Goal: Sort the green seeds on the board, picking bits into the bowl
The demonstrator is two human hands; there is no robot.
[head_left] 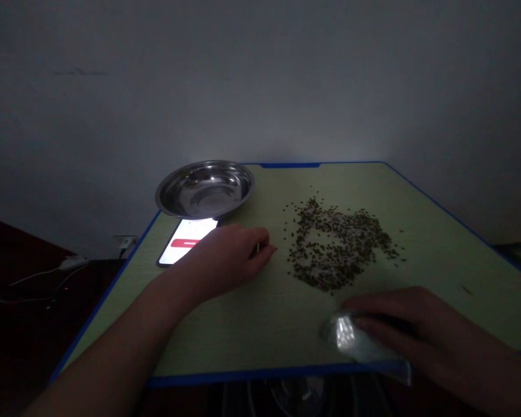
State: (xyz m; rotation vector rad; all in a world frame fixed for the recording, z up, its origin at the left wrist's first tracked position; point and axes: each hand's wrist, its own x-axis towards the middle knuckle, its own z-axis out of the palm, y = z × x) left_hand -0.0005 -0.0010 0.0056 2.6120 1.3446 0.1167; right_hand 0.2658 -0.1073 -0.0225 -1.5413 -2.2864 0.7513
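A spread of small dark seeds or beans [330, 246] mixed with pale grains lies on the light green table [243, 341]. Just left of this pile, my left hand [243, 252] rests with its fingers curled and thumb and forefinger close together; whatever is between them is too small to make out. Near the front edge, my right hand [412, 324] grips a clear, shiny plastic bag [356, 339] between thumb and fingers. The bag hangs partly over the table's blue edge, and its contents cannot be told.
A wide stainless steel basin [208, 191] stands at the back left corner. In front of it lies a phone [184, 240] with a lit screen, partly behind my left forearm. A wall [260, 81] rises behind the table. Cables [65, 269] run on the left.
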